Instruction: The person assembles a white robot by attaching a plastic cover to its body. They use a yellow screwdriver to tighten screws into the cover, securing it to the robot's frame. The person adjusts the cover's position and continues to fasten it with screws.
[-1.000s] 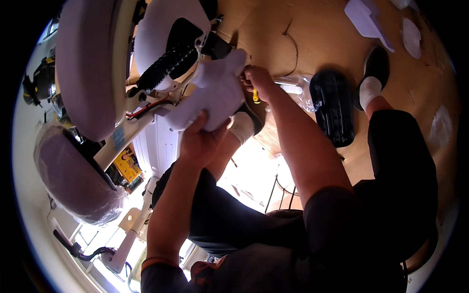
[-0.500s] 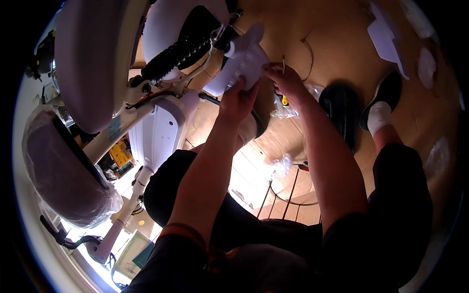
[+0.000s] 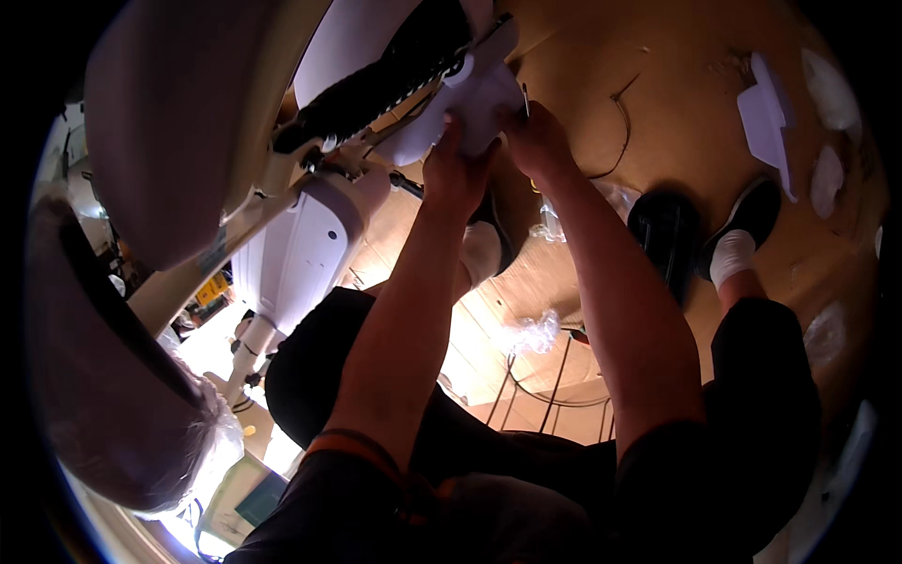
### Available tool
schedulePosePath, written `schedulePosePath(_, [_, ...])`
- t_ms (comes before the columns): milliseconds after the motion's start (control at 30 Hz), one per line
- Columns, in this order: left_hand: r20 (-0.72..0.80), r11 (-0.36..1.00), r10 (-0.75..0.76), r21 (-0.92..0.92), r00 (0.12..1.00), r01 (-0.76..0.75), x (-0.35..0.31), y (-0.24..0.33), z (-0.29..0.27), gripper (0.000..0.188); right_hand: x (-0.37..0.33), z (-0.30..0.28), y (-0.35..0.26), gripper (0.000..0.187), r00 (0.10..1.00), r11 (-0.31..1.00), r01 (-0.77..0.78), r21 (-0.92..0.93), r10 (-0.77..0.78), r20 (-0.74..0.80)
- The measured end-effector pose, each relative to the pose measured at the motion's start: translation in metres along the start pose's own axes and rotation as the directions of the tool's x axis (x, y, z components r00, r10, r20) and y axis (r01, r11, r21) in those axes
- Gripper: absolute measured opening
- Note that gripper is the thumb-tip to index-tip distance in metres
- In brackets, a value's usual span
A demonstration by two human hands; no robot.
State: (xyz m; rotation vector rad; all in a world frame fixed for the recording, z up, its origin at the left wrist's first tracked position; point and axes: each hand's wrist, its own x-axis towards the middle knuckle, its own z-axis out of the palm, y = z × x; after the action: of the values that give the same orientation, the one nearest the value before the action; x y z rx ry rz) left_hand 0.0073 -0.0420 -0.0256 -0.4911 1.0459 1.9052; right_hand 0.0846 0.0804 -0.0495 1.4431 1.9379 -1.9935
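The left hand (image 3: 458,174) partly hides a white part (image 3: 474,101).

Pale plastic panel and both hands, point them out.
Pale plastic panel (image 3: 476,99): head view, on its broad face.
Left hand (image 3: 457,175): head view, middle of the hand.
Right hand (image 3: 541,146): head view, middle of the hand.

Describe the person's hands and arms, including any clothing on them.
The left hand and right hand wear no gloves, and the forearms are bare. The short left sleeve is dark with an orange-red edge; the right sleeve is short and dark too.
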Motion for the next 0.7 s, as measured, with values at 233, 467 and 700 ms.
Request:
schedulePosePath(233, [-0.194,0.986,-0.003,0.165,0.981,0.035,0.000,-0.008,-0.004,0.075,-0.001,-0.013,0.030,0.029,0.915,0.624,-0.400,0.671,0.310,0.258])
schedulePosePath(467, [-0.237,0.985,0.021,0.174,0.971,0.021,-0.004,-0.009,0.007,0.076,0.043,0.003,0.051,0.028,0.870,0.879,-0.466,0.101,0.476,-0.130])
schedulePosePath(700, [-0.158,0.990,0.040,0.141,0.987,-0.017,-0.002,0.000,-0.005,0.062,0.047,0.028,-0.001,0.041,0.978,0.791,-0.207,-0.576,0.192,-0.088])
